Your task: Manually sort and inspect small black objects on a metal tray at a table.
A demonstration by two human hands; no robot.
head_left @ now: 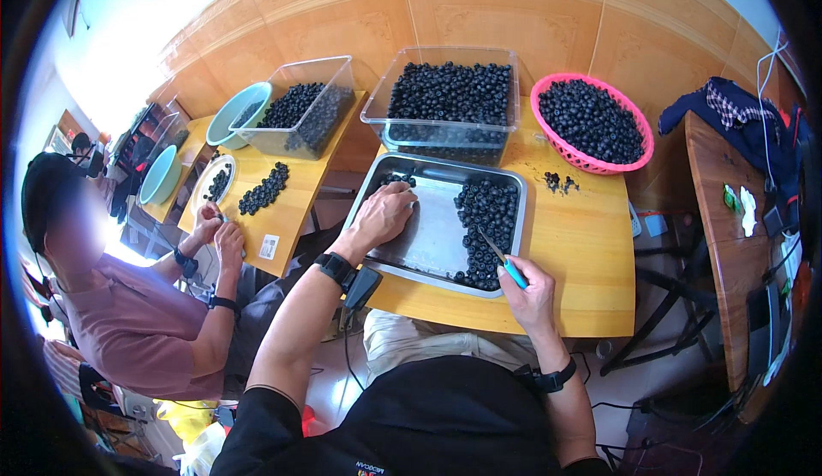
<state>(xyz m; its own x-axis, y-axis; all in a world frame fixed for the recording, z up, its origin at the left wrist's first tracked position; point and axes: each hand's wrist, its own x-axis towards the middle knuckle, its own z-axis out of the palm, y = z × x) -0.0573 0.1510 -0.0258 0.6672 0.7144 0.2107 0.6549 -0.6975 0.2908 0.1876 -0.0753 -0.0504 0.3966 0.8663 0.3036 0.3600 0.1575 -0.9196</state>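
My left hand (383,217) rests palm down at the left side of a shallow metal tray (432,228), beside a small cluster of blueberries (396,177). Its fingers curl under, hiding whatever they may hold. My right hand (534,295) grips a slim teal-handled tool with a pointed metal tip (515,273) at the tray's right front. The tip reaches a larger heap of blueberries (488,215) spread along the tray's right half. Whether the tool is a small knife or tweezers cannot be made out.
A clear plastic bin (512,110) of blueberries stands behind the tray, with a full pink basket (644,145) at its right. Loose berries (561,182) lie near the basket. To my left, a co-worker (145,322) works at another table holding berries, a clear bin (324,133) and a teal basin (224,125).
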